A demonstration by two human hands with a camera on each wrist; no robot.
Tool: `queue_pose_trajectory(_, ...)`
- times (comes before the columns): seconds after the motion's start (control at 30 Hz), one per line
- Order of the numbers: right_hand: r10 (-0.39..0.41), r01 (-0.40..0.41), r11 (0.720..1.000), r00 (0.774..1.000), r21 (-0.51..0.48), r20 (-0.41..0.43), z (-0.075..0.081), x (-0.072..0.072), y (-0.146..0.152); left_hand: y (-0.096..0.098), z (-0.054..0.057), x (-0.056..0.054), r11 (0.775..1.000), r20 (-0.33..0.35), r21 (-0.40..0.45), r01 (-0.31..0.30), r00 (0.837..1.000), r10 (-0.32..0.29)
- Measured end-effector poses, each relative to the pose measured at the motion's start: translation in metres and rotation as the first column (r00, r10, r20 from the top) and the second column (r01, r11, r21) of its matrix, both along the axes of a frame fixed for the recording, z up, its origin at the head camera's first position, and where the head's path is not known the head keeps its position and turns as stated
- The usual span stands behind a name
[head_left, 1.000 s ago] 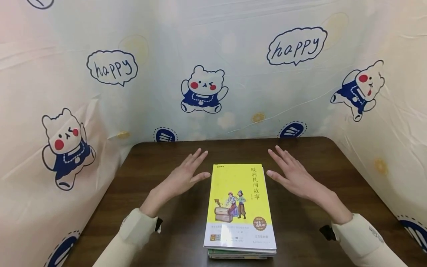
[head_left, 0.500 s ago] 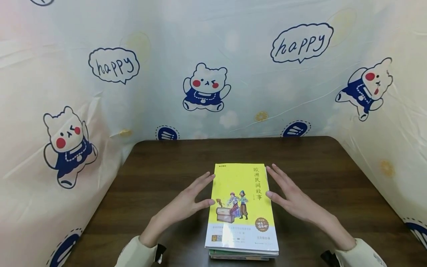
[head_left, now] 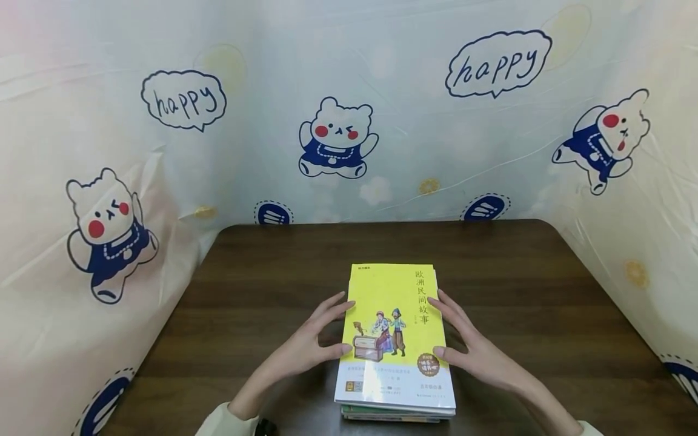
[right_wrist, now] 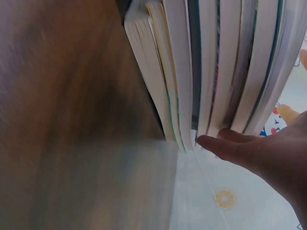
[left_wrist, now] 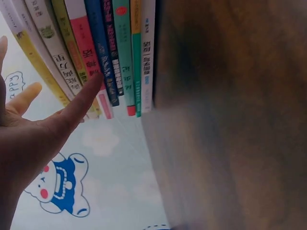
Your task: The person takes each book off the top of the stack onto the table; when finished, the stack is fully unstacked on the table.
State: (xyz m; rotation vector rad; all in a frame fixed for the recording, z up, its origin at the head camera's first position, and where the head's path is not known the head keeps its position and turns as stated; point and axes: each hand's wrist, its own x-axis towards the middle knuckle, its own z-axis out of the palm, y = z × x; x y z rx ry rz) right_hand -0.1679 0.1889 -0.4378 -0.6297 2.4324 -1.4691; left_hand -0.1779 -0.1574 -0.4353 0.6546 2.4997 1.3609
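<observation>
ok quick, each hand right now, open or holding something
Left hand: open, at the spines of the book stack.
Right hand: open, at the page edges.

Draped tabletop nook: cartoon-print sheeting (head_left: 403,151) around a brown table (head_left: 272,266).

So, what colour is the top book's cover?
The top book is yellow above, whitish below; clearest in the head view.

Backdrop (head_left: 409,151): pale creased cloth — cartoon bears (head_left: 338,148), "happy" bubbles (head_left: 498,65) | Table (head_left: 491,257): dark brown wood — rounded far corners
</observation>
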Motion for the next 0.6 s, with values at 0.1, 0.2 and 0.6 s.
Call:
queue_pose_trajectory(0.1,-0.014,0.013,0.999,1.0,0.03,0.019,-0.003,0.004,-0.001,-0.001,-0.004,0.001,0.999,0.047,0.049,0.017,0.999,-0.02)
queue_pose_trajectory(0.2,-0.034,0.033,0.998,0.999,0.05,0.018,-0.005,0.006,0.0,-0.002,-0.008,-0.001,0.994,0.086,0.102,0.033,0.995,-0.042)
queue_pose_trajectory(0.6,0.077,-0.058,0.987,0.989,-0.147,0.125,-0.018,0.003,0.013,-0.001,-0.01,-0.003,0.991,0.134,0.132,0.037,0.989,-0.055)
